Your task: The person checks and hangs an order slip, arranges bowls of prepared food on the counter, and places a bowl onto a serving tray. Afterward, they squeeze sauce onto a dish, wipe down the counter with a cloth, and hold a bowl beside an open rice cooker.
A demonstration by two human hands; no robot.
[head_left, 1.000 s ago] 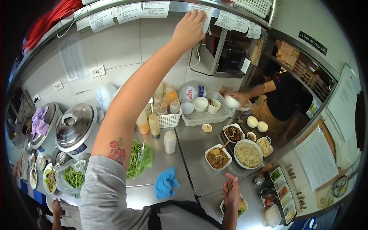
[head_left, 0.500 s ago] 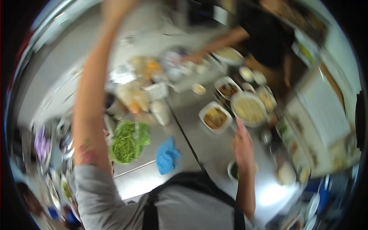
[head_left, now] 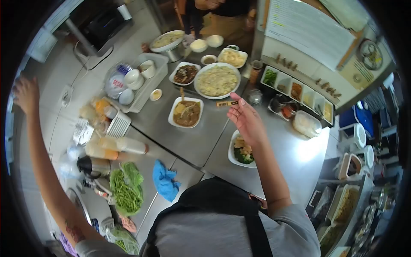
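Observation:
My left hand (head_left: 26, 95) is stretched out to the far left beside the tiled wall, fingers apart and slightly bent, with nothing visible in it. My right hand (head_left: 246, 120) hovers over the steel table, pinching a small wooden clothespin (head_left: 227, 103) with dark markings. Below its wrist is a white bowl (head_left: 232, 158) of broccoli and pale pieces, partly hidden by my forearm. A white square bowl of brown stew (head_left: 187, 112) stands to its left, with a similar clothespin (head_left: 182, 93) at its rim. Behind lies a large round dish of pale, creamy food (head_left: 217, 80).
Green beans in a bag (head_left: 125, 188) and a blue cloth (head_left: 165, 180) lie front left. Squeeze bottles (head_left: 130, 145) and a grey bin (head_left: 154, 73) stand behind them. Topping containers (head_left: 295, 90) line the right. Another person (head_left: 227, 17) stands across the table.
My view has turned to the right and sharpened. My left arm has swung from straight ahead to the far left of the view. The clothespin in my right hand now shows clearly.

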